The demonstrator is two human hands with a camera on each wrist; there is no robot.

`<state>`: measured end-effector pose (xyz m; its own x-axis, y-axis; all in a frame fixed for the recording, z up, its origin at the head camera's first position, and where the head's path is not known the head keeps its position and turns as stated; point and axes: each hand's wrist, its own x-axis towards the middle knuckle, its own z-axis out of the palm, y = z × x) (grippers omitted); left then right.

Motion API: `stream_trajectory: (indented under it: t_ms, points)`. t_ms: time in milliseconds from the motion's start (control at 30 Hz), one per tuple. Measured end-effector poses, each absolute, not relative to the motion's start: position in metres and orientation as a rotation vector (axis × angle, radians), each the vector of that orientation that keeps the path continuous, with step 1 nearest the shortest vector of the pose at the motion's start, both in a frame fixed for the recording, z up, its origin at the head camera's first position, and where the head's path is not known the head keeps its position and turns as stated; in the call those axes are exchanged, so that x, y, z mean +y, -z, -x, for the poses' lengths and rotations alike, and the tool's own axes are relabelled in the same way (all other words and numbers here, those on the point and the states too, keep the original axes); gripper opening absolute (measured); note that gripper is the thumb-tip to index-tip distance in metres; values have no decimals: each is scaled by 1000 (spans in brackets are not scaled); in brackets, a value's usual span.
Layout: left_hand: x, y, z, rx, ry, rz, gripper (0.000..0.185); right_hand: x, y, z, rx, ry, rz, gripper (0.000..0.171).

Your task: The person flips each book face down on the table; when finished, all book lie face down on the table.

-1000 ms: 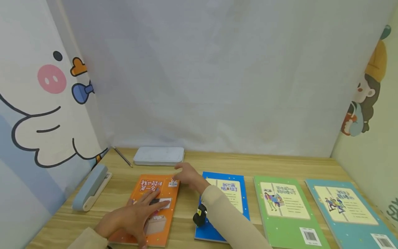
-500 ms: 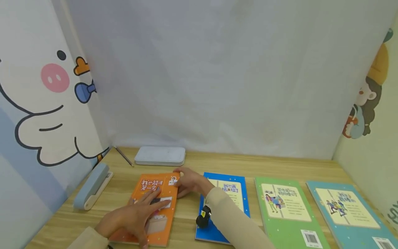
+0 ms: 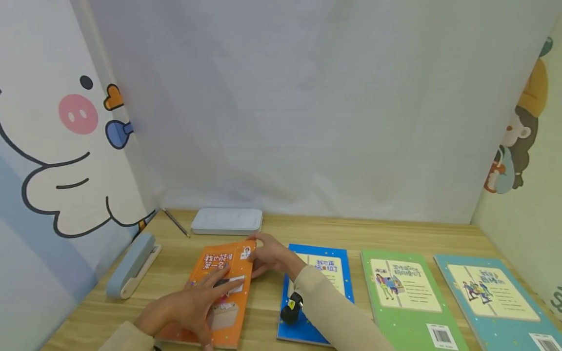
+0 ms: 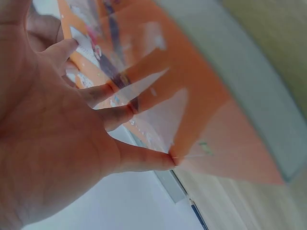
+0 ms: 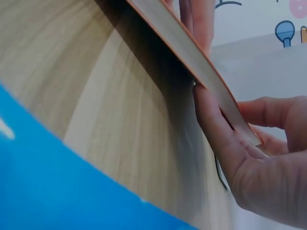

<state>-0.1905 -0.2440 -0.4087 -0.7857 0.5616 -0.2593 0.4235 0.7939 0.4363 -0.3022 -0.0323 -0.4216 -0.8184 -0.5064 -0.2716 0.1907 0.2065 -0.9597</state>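
Observation:
An orange paperback book (image 3: 226,314) with white lettering lies on the wooden table in front of me, its upper right corner raised. My left hand (image 3: 184,302) rests on its cover with fingers spread; in the left wrist view the fingertips touch the glossy surface. At that raised corner, my right hand (image 3: 268,253) pinches the book. The right wrist view shows the page edge (image 5: 206,69) tilted off the table, thumb and fingers on opposite covers. Beneath my right forearm, a blue book (image 3: 335,273) is partly hidden.
Right of the blue book lie a green book (image 3: 408,317) and a teal book (image 3: 496,317), back covers up. A blue-grey stapler (image 3: 133,265) sits at the left. Behind are a pale flat case (image 3: 226,221) and a pencil (image 3: 176,223). A grey curtain (image 3: 307,122) closes off the back.
My right hand has gone from reaching at the orange book's upper right corner to pinching it, and that corner has risen. My left hand stays on the cover.

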Motion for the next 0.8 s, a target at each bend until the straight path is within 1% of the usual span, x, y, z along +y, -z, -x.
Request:
stream_trajectory:
  t_ms: [133,300,400,533,633,800]
  points:
    - [-244,409,192,2603,-584,-780,114,-28,419,300,1918,1712,293,46]
    - [-242,408,193,2611,-712,-828,104,-22,410,300,1899,1782,295,45]
    - [-240,407,194,2627,-787,-888,103,-18,402,300,1897,1820,308,46]
    - [-237,406,195,2642,-859,-961,102,-12,391,300,1892,1852,324,51]
    - [-235,405,196,2666,-866,-939,102,-8,385,300,1888,1868,348,53]
    - [-230,403,197,2714,-900,-908,101,-1,377,302,1884,1916,373,51]
